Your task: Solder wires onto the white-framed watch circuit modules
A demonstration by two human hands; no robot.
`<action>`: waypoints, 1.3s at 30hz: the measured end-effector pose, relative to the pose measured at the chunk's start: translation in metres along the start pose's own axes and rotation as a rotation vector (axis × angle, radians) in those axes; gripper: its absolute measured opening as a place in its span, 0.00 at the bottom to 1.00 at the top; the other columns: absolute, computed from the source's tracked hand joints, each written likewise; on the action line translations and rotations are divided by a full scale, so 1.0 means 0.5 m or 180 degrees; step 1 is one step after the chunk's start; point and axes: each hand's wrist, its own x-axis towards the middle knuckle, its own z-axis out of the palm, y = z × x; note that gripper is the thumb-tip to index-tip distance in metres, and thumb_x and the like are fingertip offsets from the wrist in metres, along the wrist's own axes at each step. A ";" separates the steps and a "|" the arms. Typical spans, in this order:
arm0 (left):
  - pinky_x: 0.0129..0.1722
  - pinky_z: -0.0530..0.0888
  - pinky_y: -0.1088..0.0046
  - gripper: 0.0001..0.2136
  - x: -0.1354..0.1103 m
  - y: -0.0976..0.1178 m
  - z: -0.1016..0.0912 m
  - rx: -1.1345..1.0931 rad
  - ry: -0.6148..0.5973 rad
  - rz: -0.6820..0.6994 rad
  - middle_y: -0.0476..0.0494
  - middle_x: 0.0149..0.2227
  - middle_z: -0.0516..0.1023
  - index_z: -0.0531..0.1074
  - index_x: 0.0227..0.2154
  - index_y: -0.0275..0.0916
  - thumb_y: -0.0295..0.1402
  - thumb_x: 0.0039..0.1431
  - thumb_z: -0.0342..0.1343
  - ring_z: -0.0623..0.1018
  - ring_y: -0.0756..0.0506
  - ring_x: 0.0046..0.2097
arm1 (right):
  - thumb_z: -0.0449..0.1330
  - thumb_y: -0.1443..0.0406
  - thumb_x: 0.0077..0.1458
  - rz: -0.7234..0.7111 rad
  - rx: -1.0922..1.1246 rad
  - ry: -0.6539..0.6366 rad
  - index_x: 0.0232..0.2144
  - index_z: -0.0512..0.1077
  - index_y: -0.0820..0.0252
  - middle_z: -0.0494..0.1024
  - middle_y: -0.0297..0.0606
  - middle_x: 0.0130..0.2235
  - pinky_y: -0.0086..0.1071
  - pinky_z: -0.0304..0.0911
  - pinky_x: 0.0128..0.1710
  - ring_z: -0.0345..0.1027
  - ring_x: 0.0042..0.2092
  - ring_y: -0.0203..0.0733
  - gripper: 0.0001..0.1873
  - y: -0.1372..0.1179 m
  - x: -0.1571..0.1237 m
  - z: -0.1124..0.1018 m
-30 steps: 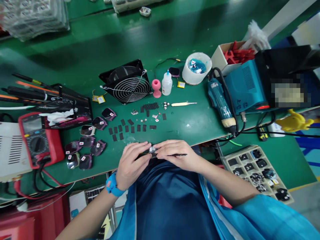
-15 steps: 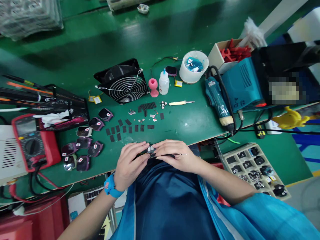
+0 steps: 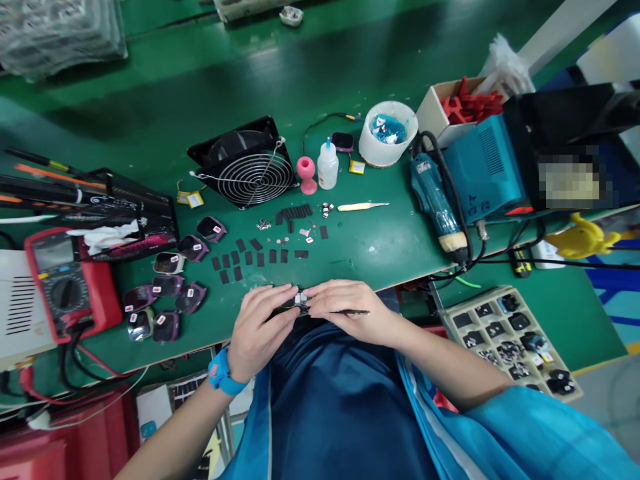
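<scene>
My left hand and my right hand meet at the near edge of the green bench. Between their fingertips they pinch a small grey and black part. My right hand also grips thin black tweezers whose handle points right. A blue watch is on my left wrist. Just beyond my hands lie several small black pads and tiny metal pieces.
Purple watch cases lie left of my hands beside a red multimeter. A black fan, pink stand, white bottle, white tub, teal electric screwdriver and teal station stand behind. A parts tray sits lower right.
Both hands stay together on the small part with only slight finger shifts. The view tilted a little over the second.
</scene>
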 end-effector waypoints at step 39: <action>0.59 0.75 0.57 0.08 -0.001 0.003 0.006 0.0099 0.0078 0.0032 0.37 0.52 0.84 0.77 0.42 0.40 0.21 0.64 0.61 0.81 0.41 0.57 | 0.57 0.71 0.69 -0.0542 -0.0929 0.0087 0.44 0.77 0.64 0.86 0.50 0.47 0.43 0.75 0.61 0.80 0.55 0.44 0.08 -0.007 -0.030 0.021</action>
